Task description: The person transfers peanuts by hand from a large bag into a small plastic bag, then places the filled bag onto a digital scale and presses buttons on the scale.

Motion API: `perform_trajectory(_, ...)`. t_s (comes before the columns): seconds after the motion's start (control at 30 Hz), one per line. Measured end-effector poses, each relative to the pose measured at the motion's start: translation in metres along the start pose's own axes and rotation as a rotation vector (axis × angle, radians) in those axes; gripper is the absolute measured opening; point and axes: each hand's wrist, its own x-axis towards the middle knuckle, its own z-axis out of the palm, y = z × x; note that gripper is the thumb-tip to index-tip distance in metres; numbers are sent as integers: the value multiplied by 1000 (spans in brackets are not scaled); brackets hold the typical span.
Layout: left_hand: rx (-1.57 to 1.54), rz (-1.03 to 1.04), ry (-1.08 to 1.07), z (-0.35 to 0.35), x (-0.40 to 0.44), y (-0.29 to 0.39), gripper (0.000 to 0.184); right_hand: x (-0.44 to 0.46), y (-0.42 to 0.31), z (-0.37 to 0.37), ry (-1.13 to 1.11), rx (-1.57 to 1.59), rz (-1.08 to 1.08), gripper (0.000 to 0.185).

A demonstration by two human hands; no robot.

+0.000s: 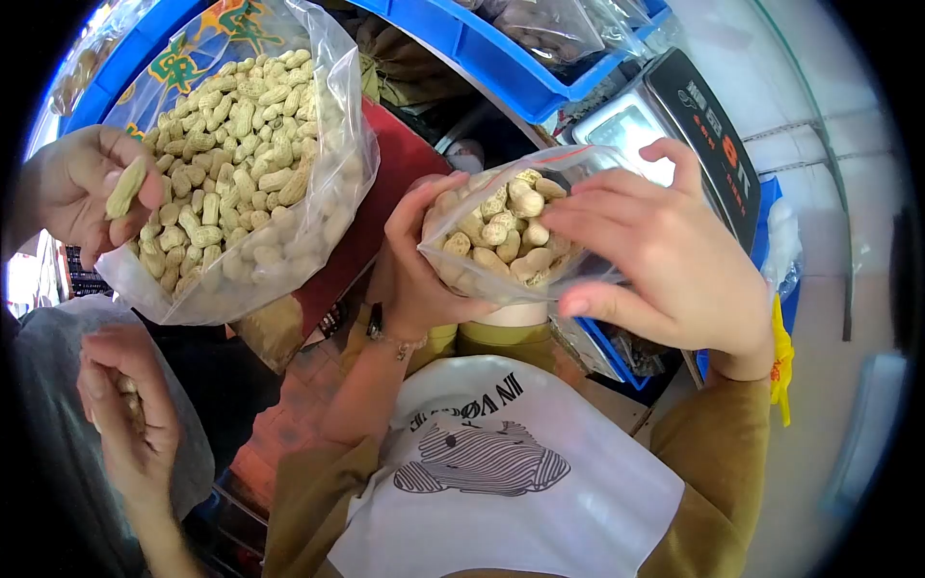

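Note:
A small clear plastic bag (445,260) of unshelled peanuts (503,227) is held up in front of my chest. My left hand (414,255) is wrapped round its left side and underside. At the bag's open mouth, my right hand (641,250) has its fingers spread, with the fingertips at the right rim beside the peanuts and the thumb below; nothing is seen in its grasp. To the left stands a large clear bag (342,173) full of peanuts (231,144), its mouth open, on a red surface (409,144).
Another person's hand (87,188) holds a peanut (126,188) at the large bag; that person's other hand (135,414) is lower left, curled round peanuts. Blue trays (511,82) with bagged goods lie ahead. A scale (699,135) stands at the right, near a yellow bag (781,361).

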Motion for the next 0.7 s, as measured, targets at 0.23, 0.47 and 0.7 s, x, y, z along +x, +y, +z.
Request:
perform_trajectory(0.23,53,-22,-15,-4,8,9,97,11,-4,11,192,186,-268,72)
perform_trajectory(0.47,165,3,-20,-19,20,25,92,13,-7,5,229,124,-146,53)
perform_trajectory(0.7,224,52,-41,-24,24,35,92,24,-11,2,302,174,-183,26)
